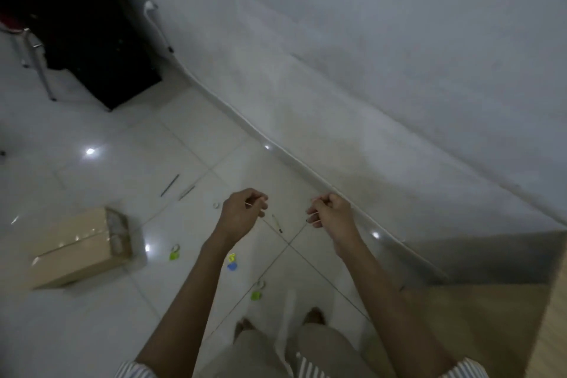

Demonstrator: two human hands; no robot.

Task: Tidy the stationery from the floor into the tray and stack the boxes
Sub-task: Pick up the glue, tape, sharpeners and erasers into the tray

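White floor tiles (122, 163) are strewn with a pen (277, 223), green tags (174, 255) and a blue piece (232, 266); a cardboard box (73, 252) is laid at left. A thin pale sliver (252, 202) is pinched in the curled left hand (242, 213), another in the right hand (330, 212).

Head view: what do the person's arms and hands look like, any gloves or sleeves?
No gloves: the left hand and right hand are bare, forearms uncovered. Striped sleeves, light with darker stripes, end near the elbows: left sleeve, right sleeve.
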